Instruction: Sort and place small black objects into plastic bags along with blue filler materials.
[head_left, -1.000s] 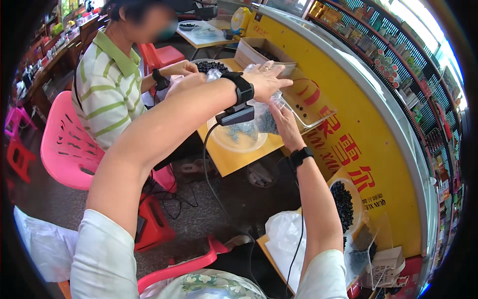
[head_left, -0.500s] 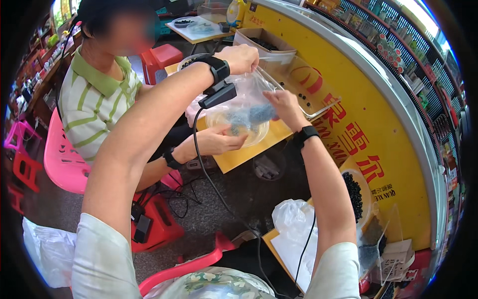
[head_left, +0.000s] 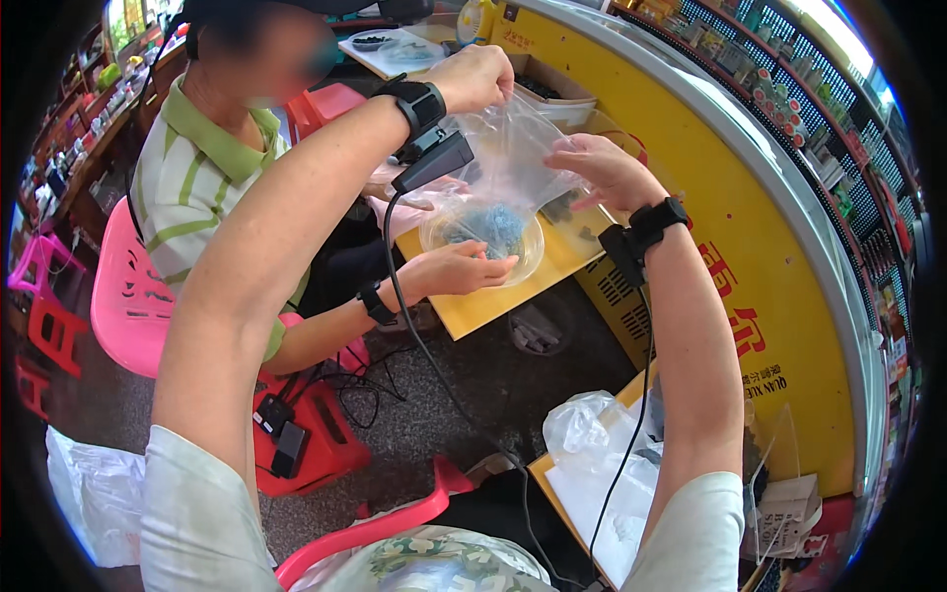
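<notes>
My left hand [head_left: 478, 79] is closed on the upper edge of a clear plastic bag [head_left: 513, 138], holding it up over the small yellow table. My right hand [head_left: 614, 176] is beside the bag with its fingers apart, fingertips near or touching its right side. Small blue pieces [head_left: 501, 225] sit at the bag's lower end, over a clear round bowl [head_left: 534, 262]; whether they are inside the bag or the bowl is hard to tell. A co-worker's hand [head_left: 456, 268] is at the bowl's near side, and their other hand [head_left: 402, 189] is left of the bag.
The co-worker sits at left on a pink chair [head_left: 118, 296]. Cables hang from devices on my wrists. A red stool [head_left: 316, 439] holds small black devices. Near my right arm, a white plastic bag [head_left: 574, 429] lies on another table. A yellow counter [head_left: 804, 326] curves along the right.
My right hand has let go of the bag's lower part and moved up and right, its fingers spreading. The blue pieces now sit lower, at the bowl.
</notes>
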The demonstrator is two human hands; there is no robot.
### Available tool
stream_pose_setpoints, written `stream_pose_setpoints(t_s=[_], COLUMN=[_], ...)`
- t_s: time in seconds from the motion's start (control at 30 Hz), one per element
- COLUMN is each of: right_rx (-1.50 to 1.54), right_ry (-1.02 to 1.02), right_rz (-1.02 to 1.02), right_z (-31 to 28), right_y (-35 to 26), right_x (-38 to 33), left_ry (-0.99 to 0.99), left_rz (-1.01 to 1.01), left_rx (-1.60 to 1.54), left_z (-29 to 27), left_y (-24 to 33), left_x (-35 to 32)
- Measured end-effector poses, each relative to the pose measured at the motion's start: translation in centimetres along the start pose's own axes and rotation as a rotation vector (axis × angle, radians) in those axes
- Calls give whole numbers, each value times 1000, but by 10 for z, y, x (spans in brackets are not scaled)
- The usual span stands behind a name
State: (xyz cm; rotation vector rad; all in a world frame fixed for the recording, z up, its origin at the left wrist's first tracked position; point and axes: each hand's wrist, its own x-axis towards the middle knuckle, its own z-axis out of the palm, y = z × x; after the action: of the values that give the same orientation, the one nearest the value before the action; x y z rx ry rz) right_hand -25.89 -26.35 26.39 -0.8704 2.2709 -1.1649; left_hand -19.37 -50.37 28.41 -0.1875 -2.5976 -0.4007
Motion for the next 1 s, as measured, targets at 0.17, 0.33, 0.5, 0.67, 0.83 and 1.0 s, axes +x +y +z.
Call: stream_pose_setpoints(t_s=[0.17, 0.33, 0.5, 0.67, 0.83, 1.0], right_rx=[-71, -25, 18, -6, 191, 89], right_ry=[92, 264, 410, 355, 231, 219], right_rz=[-77, -289, -389, -425, -361, -344], right_z=[-26, -15, 0, -2, 5, 12], right_y=[21, 17, 2, -7, 0, 7], right_x=[9, 16, 17, 13, 11, 8], left_ry=[73, 95, 205, 280, 251, 137], left_rz=[-5, -3, 8, 5, -11, -27], left_rx=[-27, -101, -101, -131, -99, -108], left_z=[-2, -13, -18, -22, -22, -19], left_y=[-1, 5, 23, 32, 37, 48], left_x=[2, 1, 4, 15, 12, 9])
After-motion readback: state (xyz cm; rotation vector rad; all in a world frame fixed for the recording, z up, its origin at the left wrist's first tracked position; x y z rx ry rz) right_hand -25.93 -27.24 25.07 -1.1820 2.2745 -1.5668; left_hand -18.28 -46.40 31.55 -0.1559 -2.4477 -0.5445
